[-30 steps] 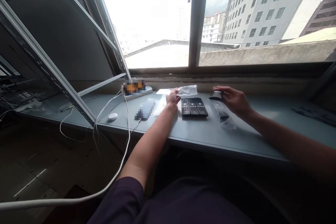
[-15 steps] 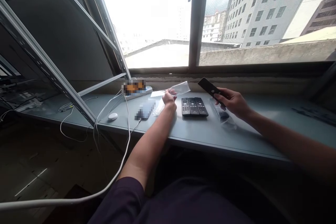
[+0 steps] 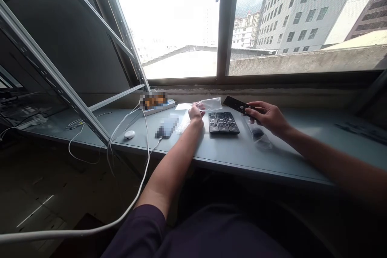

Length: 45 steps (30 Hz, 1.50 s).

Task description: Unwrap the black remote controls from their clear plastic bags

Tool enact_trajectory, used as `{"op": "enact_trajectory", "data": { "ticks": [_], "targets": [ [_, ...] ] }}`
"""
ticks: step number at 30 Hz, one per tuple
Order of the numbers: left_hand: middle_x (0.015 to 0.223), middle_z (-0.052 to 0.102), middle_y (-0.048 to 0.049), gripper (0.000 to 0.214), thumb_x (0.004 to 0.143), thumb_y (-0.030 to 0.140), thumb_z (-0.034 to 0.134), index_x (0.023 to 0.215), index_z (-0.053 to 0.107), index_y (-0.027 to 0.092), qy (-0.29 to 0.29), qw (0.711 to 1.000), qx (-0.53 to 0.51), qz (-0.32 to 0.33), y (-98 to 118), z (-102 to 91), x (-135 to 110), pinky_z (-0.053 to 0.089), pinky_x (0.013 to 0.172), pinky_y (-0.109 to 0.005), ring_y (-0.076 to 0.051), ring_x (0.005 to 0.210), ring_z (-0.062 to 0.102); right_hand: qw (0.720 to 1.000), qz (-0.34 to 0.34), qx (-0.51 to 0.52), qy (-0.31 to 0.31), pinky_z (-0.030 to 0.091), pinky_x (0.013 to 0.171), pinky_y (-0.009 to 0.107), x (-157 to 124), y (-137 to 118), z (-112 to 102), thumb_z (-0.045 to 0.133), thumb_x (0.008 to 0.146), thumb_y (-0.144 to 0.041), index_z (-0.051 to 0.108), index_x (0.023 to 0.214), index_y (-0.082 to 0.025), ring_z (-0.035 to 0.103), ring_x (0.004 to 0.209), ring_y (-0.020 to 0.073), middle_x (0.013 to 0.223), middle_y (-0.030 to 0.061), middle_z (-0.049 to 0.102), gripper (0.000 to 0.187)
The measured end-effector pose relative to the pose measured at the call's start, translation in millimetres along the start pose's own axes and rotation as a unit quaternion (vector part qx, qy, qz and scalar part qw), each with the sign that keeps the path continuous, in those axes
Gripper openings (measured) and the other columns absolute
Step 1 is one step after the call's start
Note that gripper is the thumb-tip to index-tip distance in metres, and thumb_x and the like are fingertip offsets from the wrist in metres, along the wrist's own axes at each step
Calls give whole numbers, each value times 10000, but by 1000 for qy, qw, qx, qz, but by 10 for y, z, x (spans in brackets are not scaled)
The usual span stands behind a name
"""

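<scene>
My left hand [image 3: 196,113] grips a clear plastic bag [image 3: 212,104], whose end points right, toward the other hand. In my right hand [image 3: 266,116] is a black remote control [image 3: 236,103], held by its near end with the far end tilted up to the left, close to the bag's end. Between and below the hands, several black remote controls [image 3: 223,122] lie side by side on the table. Below my right hand, another clear plastic bag [image 3: 262,140] rests on the table with something dark in it. More clear plastic [image 3: 183,124] lies beside my left wrist.
A blurred device [image 3: 167,127] with a white cable lies left of my arm, near a round white object [image 3: 129,134]. A power strip [image 3: 160,107] stands at the back. White cables loop past the metal frame [image 3: 99,127]. The table [image 3: 242,161] runs along the window.
The remote control in my right hand has moved left and lower, tilting flatter, toward the plastic bag. The bag's end has shifted slightly right and down.
</scene>
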<state>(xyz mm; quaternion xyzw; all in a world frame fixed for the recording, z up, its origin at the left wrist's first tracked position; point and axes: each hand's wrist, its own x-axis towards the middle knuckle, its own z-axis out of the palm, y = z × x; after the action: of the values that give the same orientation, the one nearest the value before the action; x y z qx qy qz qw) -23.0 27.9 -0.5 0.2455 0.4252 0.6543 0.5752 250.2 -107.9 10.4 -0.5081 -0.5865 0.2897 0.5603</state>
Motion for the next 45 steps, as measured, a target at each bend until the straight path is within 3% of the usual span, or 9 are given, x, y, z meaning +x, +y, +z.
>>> {"op": "enact_trajectory", "data": {
  "ticks": [7, 15, 21, 23, 28, 31, 33, 37, 45],
  "targets": [
    [1050, 805, -105, 220, 1164, 333, 620, 1104, 752, 167, -54, 997, 38, -35, -19, 40, -10, 562, 621, -185, -150, 832, 746, 998, 20, -44, -26, 496, 512, 290, -8, 40, 6, 1020, 782, -754, 846, 1245, -228, 654, 633, 173, 922, 75, 856, 722],
    [1110, 857, -152, 323, 1013, 477, 896, 1129, 833, 182, -246, 964, 93, -31, -82, 72, -146, 638, 802, -315, -241, 940, 799, 998, 13, -49, -43, 468, 519, 288, -16, 18, 10, 1003, 810, -753, 855, 1263, -217, 660, 652, 183, 867, 61, 838, 717],
    [1089, 862, -138, 445, 837, 460, 1060, 1137, 873, 190, -407, 897, 170, -14, -87, 33, -251, 628, 958, -378, -270, 991, 838, 997, 5, -57, -51, 484, 506, 294, -22, 50, 43, 997, 826, -756, 854, 1293, -212, 670, 624, 192, 792, 48, 812, 731],
    [1052, 865, -134, 433, 827, 476, 1058, 1095, 878, 186, -400, 898, 183, 4, -95, 33, -234, 621, 928, -353, -264, 984, 836, 997, 12, -55, -54, 487, 497, 290, -26, 35, 61, 995, 823, -769, 850, 1306, -209, 675, 624, 192, 790, 54, 814, 754],
    [1035, 863, -102, 308, 905, 427, 980, 1097, 880, 208, -313, 936, 149, 51, -117, 72, -142, 606, 828, -311, -245, 963, 826, 998, 30, -19, -53, 439, 452, 263, -37, -54, 72, 1021, 770, -782, 839, 1255, -193, 678, 643, 191, 782, 51, 787, 784],
    [1078, 864, -97, 286, 926, 401, 954, 1129, 882, 212, -295, 944, 130, 68, -122, 79, -127, 604, 801, -296, -242, 996, 821, 997, 37, -10, -59, 424, 439, 265, -44, -85, 59, 1047, 743, -751, 846, 1172, -191, 561, 547, 132, 742, 10, 733, 733],
    [1077, 863, -93, 309, 920, 404, 959, 1151, 881, 213, -300, 943, 125, 66, -119, 72, -140, 606, 806, -292, -242, 1014, 819, 997, 39, -5, -61, 454, 449, 277, -47, -90, 53, 1063, 736, -723, 847, 1136, -196, 533, 530, 116, 760, 4, 729, 696],
    [1049, 860, -87, 361, 849, 418, 1040, 1094, 869, 215, -329, 935, 119, 52, -108, 49, -179, 607, 859, -311, -230, 988, 812, 997, 43, 9, -67, 560, 505, 311, -48, -71, 62, 1084, 724, -692, 840, 1124, -216, 676, 616, 173, 847, 43, 787, 668],
    [1036, 862, -102, 425, 740, 419, 1117, 995, 865, 192, -380, 914, 138, 38, -93, 40, -218, 603, 933, -379, -243, 979, 800, 995, 38, 31, -92, 690, 642, 395, -76, -81, 102, 1082, 783, -605, 833, 1216, -212, 762, 665, 210, 909, 71, 840, 636]
  ]
}}
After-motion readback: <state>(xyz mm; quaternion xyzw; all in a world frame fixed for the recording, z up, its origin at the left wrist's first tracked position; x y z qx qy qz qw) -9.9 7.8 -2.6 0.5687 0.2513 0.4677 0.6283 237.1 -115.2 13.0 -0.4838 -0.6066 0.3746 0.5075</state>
